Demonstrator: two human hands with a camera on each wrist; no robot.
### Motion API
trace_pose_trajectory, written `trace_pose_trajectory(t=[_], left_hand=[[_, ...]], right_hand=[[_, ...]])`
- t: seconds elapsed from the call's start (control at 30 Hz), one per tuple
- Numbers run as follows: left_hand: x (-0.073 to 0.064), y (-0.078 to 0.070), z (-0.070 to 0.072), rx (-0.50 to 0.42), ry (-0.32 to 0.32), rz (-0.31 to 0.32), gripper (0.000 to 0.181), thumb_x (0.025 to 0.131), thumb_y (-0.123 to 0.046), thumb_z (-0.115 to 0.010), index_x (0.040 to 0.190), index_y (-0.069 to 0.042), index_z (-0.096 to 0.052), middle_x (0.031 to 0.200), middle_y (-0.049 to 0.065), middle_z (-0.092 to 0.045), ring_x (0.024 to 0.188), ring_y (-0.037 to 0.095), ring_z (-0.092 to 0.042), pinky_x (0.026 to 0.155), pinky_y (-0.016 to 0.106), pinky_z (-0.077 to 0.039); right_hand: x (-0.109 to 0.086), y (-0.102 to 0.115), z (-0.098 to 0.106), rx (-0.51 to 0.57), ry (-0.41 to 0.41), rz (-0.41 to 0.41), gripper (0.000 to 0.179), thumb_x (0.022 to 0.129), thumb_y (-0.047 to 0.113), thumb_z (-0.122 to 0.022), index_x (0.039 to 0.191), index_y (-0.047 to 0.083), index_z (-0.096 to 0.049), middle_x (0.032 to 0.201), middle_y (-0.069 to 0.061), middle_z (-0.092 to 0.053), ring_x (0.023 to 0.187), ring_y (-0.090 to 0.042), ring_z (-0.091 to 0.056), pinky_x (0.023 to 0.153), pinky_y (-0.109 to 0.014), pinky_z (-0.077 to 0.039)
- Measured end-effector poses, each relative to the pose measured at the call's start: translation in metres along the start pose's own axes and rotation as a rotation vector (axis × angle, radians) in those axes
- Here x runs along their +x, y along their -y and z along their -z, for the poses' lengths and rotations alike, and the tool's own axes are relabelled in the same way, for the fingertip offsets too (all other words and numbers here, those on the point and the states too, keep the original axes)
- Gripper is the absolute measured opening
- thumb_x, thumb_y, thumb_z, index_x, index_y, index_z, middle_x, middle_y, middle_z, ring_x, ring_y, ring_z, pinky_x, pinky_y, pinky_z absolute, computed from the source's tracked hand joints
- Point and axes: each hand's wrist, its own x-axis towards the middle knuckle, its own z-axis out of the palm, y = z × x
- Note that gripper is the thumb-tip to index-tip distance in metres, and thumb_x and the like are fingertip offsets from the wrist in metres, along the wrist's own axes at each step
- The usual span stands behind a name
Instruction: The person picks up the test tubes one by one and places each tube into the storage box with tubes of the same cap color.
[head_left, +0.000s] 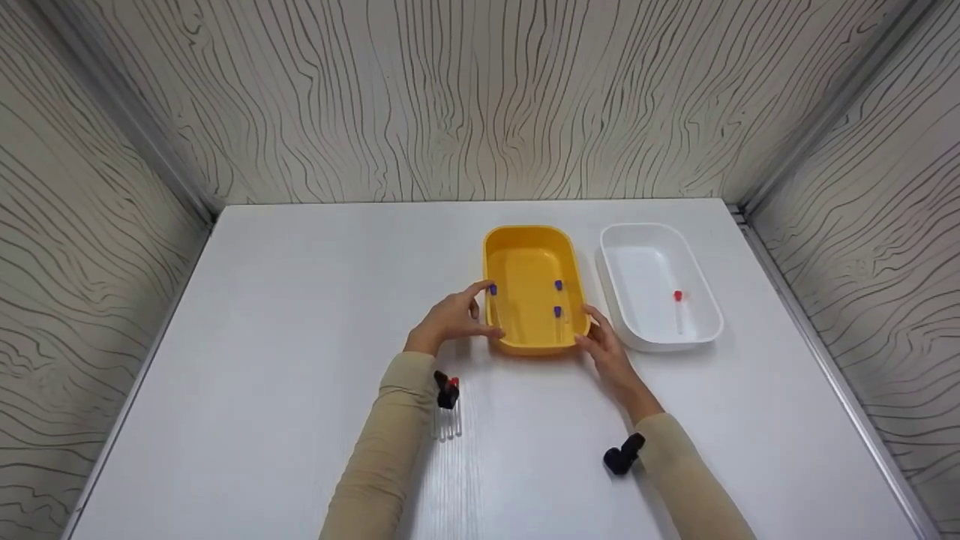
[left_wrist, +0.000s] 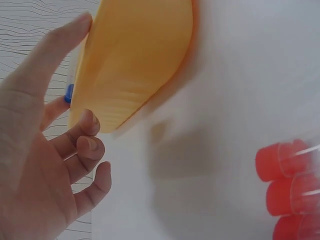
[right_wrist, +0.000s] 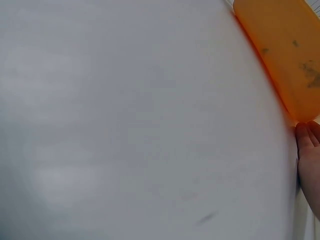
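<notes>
A yellow tray [head_left: 529,236] stands on the white table, with two blue-capped test tubes [head_left: 558,312] lying inside. Over its left rim, another blue-capped test tube [left_wrist: 69,93] runs along the edge. My left hand [head_left: 451,319] spans this tube, index finger at the cap and thumb near the other end; the thumb also touches the rim. Its remaining fingers [left_wrist: 89,146] curl loosely below. At the tray's front right corner my right hand [head_left: 611,360] holds the wall between thumb and fingers. Only its fingertips and side appear at the right wrist view's edge.
Right of the yellow tray is a white tray [head_left: 630,292] with one red-capped tube [head_left: 678,297] in it. Several red-capped tubes [left_wrist: 282,162] lie side by side on the table, partly beneath my left wrist. Patterned panels [head_left: 480,97] enclose the table's back and sides.
</notes>
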Motion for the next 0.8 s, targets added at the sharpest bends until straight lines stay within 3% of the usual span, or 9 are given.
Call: trace_pose_trajectory(t=[0.13,0.23,0.3,0.57,0.7,0.8], left_hand=[[0.001,0.000,-0.001,-0.008,-0.004,-0.009,0.096,0.071,-0.049,-0.082,0.150,-0.028,-0.032,0.084,-0.002,-0.049,0.076,0.015,-0.044,0.075,0.030,-0.036],[0.002,0.001,-0.002,-0.014,-0.015,-0.015,0.096,0.071,-0.047,-0.082,0.150,-0.026,-0.033,0.083,-0.002,-0.049,0.075,0.015,-0.044,0.072,0.028,-0.036],[0.002,0.002,-0.004,-0.021,-0.024,-0.015,0.096,0.071,-0.047,-0.082,0.150,-0.024,-0.033,0.082,-0.002,-0.049,0.075,0.015,-0.044,0.070,0.028,-0.035],[-0.005,0.003,-0.007,-0.020,-0.048,-0.025,0.090,0.075,-0.044,-0.080,0.150,-0.023,-0.035,0.087,0.002,-0.052,0.076,0.017,-0.045,0.070,0.029,-0.035],[-0.010,0.003,-0.008,-0.016,-0.068,-0.046,0.087,0.077,-0.044,-0.079,0.149,-0.023,-0.036,0.088,0.002,-0.053,0.075,0.016,-0.044,0.070,0.028,-0.035],[-0.014,0.003,-0.008,-0.007,-0.081,-0.075,0.083,0.078,-0.044,-0.077,0.148,-0.021,-0.038,0.087,0.002,-0.053,0.073,0.015,-0.042,0.068,0.028,-0.034]], right_hand=[[0.001,-0.001,0.000,0.011,-0.011,0.016,0.062,0.099,0.015,-0.051,0.152,0.020,-0.021,0.160,-0.013,-0.022,0.144,-0.026,-0.029,0.114,-0.023,-0.032],[0.001,0.000,-0.001,0.038,-0.009,0.029,0.062,0.099,0.011,-0.051,0.152,0.017,-0.021,0.160,-0.014,-0.023,0.143,-0.026,-0.029,0.099,-0.006,-0.036],[0.001,0.000,-0.001,0.054,-0.004,0.035,0.062,0.098,0.008,-0.050,0.152,0.016,-0.021,0.160,-0.014,-0.022,0.144,-0.027,-0.028,0.096,-0.003,-0.036],[0.002,-0.001,0.001,0.032,0.003,0.016,0.062,0.099,0.014,-0.051,0.152,0.018,-0.020,0.162,-0.012,-0.016,0.148,-0.028,-0.024,0.097,-0.005,-0.037],[0.002,-0.001,0.001,-0.002,0.001,0.013,0.063,0.099,0.018,-0.053,0.152,0.020,-0.021,0.163,-0.010,-0.014,0.149,-0.028,-0.022,0.116,-0.027,-0.029],[0.001,0.000,0.001,-0.023,-0.004,0.015,0.063,0.098,0.019,-0.054,0.152,0.019,-0.021,0.163,-0.011,-0.015,0.148,-0.029,-0.024,0.120,-0.036,-0.023]])
